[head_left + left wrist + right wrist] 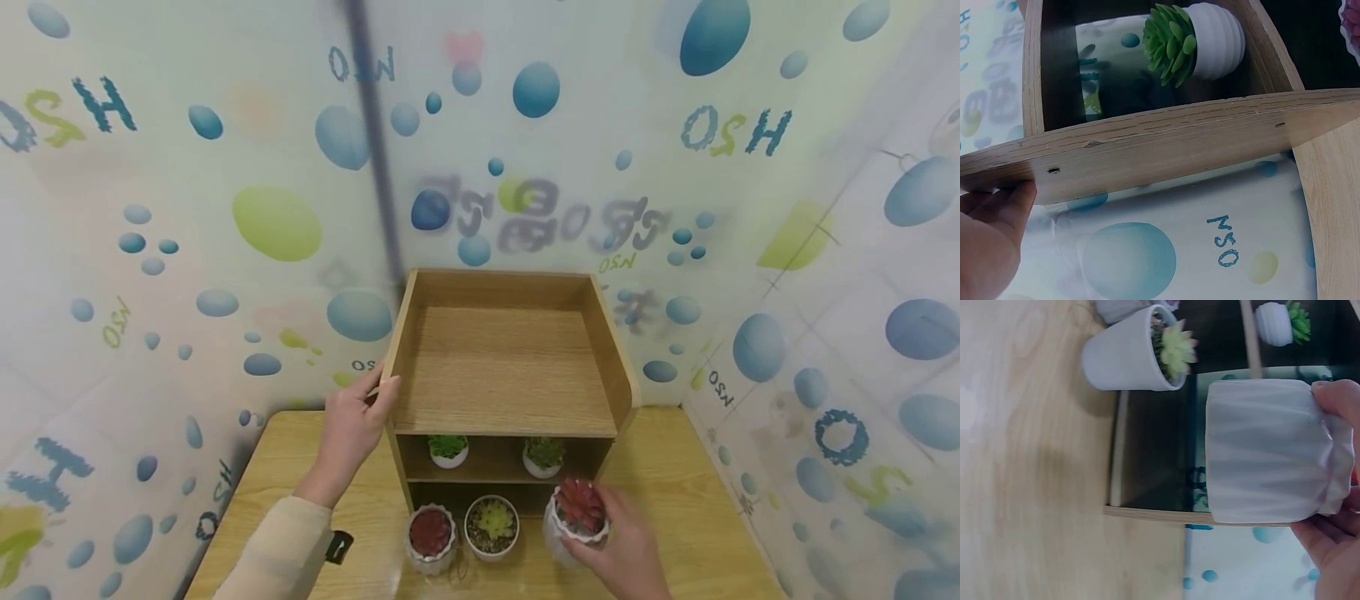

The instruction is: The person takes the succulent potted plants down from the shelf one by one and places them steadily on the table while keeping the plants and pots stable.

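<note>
My right hand [626, 546] grips a white fluted pot holding a red succulent [579, 504] by its upper rim. In the right wrist view the white pot [1266, 450] appears side-on, raised in front of the shelf's lower openings. My left hand [356, 425] holds the left side panel of a small wooden shelf [510, 367], its fingers against the outer face of the panel [1147, 165] in the left wrist view. On the table in front stand a dark red succulent in a white pot [431, 537] and a pale green succulent in a white pot [491, 527].
On the shelf's middle level sit two small white pots, a bright green succulent [448, 450] at left and a duller green one [543, 456] at right. The wooden table [697, 500] backs onto walls covered with printed sheets [525, 150].
</note>
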### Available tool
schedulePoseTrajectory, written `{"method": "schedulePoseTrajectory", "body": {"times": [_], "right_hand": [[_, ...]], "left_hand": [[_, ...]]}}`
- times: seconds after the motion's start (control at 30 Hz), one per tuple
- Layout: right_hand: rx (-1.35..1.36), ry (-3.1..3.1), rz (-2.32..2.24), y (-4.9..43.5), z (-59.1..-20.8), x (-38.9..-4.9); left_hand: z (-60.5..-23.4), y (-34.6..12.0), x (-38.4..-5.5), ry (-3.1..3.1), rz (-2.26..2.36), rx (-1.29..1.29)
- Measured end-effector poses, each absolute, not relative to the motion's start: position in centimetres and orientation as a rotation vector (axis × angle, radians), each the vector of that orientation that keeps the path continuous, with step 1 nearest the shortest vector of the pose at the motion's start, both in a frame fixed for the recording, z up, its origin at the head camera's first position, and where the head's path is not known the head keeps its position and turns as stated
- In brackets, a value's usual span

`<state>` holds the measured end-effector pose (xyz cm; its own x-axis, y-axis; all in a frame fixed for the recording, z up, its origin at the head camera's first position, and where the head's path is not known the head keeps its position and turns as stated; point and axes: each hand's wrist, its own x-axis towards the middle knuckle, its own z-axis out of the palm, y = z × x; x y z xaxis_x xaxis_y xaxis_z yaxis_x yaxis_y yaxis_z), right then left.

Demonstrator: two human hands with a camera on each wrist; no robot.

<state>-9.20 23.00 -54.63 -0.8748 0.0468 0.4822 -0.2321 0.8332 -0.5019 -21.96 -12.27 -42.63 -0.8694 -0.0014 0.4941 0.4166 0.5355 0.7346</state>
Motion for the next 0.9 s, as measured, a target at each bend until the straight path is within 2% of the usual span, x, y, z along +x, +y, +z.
{"method": "schedulePoseTrajectory", "body": {"times": [0.3, 0.9], "right_hand": [[0.181, -2.453, 0.689, 23.2, -57.8, -9.9], [0.141, -2.464, 0.745, 22.4, -61.0, -10.9]], "left_hand": [[-42.6, -12.2, -21.9, -2.343, -1.301, -0.331], [-42.7, -12.2, -22.0, -2.333, -1.312, -0.332]]}}
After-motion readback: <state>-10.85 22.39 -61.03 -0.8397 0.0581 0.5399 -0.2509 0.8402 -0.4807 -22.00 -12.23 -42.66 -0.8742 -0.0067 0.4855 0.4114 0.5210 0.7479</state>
